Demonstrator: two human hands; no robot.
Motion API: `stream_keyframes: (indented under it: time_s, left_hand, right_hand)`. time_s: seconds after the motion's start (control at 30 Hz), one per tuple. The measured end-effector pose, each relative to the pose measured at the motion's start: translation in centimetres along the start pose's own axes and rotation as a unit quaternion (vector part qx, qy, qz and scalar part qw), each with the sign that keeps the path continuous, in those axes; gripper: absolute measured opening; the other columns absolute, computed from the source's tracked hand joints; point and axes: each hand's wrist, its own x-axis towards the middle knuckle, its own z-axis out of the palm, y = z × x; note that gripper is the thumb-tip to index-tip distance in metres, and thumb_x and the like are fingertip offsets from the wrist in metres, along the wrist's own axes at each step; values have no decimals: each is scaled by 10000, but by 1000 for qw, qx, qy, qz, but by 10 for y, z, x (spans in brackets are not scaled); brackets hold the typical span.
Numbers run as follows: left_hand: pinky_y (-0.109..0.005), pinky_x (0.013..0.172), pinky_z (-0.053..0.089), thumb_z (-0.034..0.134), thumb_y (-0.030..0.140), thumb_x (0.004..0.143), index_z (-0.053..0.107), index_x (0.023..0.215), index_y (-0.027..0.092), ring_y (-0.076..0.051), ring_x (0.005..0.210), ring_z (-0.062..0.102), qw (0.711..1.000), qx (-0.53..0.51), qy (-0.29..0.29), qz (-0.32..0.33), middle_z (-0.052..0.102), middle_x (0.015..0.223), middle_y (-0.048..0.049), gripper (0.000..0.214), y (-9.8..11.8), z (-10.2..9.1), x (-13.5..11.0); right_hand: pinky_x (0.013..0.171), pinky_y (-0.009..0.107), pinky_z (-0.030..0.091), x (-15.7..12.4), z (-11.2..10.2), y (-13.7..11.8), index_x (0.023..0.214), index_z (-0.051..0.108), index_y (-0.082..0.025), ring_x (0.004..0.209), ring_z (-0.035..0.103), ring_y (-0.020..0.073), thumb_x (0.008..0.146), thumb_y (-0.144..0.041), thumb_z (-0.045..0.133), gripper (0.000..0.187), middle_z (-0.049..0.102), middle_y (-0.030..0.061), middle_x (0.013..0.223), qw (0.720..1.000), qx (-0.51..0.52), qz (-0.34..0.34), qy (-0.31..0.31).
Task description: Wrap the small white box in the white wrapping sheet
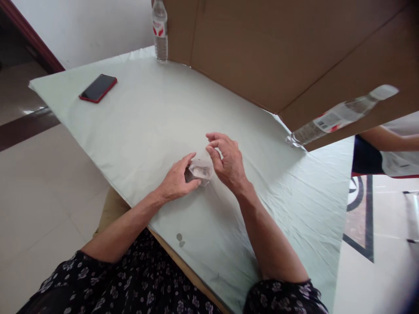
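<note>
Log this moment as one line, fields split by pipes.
left hand: around small translucent item | right hand: beside it, curled, grip unclear | tablecloth: phone, upright bottle

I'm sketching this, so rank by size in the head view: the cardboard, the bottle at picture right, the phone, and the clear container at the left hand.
1. Cardboard
2. Bottle at picture right
3. Phone and clear container: too alike to rank; the left hand partly hides the container.

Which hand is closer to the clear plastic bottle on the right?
Right. The right hand is left of that clear plastic bottle; the left hand is farther left.
</note>
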Motion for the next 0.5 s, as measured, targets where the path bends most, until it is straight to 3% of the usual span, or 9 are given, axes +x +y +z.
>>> stream_keyframes:
  time_s: [0.13,0.33,0.43,0.5]
  left_hand:
    - [-478,1088,472,745,288,754,389,1526,195,-318,1249,593,1000,-19,4,24,597,1387,-156,855,-2,-1,0]
    - [-459,1091,442,737,407,784,378,1515,217,-309,1282,551,991,-134,6,14,518,1475,-160,837,-2,-2,-1]
    - [-418,991,485,702,436,814,476,1430,203,-274,1145,604,982,-187,-18,-23,608,1330,-142,696,5,-8,2]
    - [-382,882,509,692,421,821,554,1343,169,-247,1009,630,980,-175,-47,-86,665,1153,-125,595,13,-15,8]
  right_hand:
    - [1041,515,439,25,-7,15,972,617,-253,1204,626,287,1031,-387,454,219,672,100,1310,1000,10,-3,14]
    - [1014,475,479,60,5,52,928,634,-238,1164,636,268,1015,-419,482,252,695,106,1238,998,16,-4,57]
    - [990,434,496,74,12,64,872,631,-229,1103,654,242,994,-413,509,252,711,99,1181,998,36,5,60]
    - [969,410,502,77,13,66,858,637,-226,1057,662,224,987,-413,514,258,723,86,1118,996,53,15,69]
